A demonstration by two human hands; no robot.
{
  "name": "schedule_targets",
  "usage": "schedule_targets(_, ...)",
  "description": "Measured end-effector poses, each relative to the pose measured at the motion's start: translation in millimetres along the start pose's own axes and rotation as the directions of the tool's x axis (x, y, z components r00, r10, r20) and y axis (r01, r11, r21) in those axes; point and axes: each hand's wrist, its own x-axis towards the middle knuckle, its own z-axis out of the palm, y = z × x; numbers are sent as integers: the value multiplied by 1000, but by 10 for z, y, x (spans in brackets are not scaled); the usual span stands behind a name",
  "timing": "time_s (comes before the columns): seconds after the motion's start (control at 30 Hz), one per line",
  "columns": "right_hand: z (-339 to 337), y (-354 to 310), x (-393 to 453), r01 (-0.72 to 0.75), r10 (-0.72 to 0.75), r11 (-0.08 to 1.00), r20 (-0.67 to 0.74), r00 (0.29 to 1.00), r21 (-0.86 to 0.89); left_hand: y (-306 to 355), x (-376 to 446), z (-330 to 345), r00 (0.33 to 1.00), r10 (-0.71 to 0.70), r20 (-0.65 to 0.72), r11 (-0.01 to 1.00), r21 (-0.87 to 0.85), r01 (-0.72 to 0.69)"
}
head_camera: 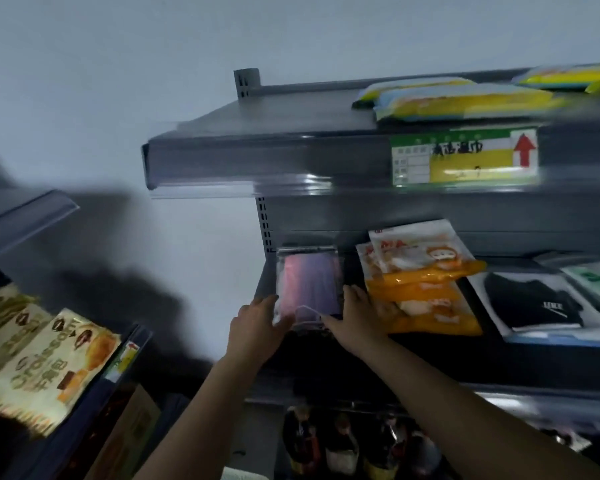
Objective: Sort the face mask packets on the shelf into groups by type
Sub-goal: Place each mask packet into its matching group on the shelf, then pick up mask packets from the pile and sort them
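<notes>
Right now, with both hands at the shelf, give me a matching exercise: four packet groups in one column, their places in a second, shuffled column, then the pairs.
Things:
1. pink-purple mask packet
2. orange packets
3. black mask packet
4. yellow-blue packets

Places:
A. on the top shelf, above the price label
B. between the left hand and right hand
C. right of the orange pile, on the middle shelf
D. stacked just right of the right hand

Pairs: 1-B, 2-D, 3-C, 4-A
</notes>
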Motion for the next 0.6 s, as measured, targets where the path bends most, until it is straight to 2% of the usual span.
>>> schedule_targets(0.13, -32, -19, -128, 84, -91, 994, -96, 991, -74, 46, 45, -12, 985, 160, -61, 978, 148, -149)
schedule_targets(0.33, -363, 170, -386, 138, -183, 935, -111, 977, -327, 521, 29, -34, 913, 400, -83, 886, 289, -362)
schedule_targets(0.6, -1005, 766, -912, -50, -95, 866, -261, 961, -497, 1489, -251, 143, 832, 554, -4, 781, 348, -518)
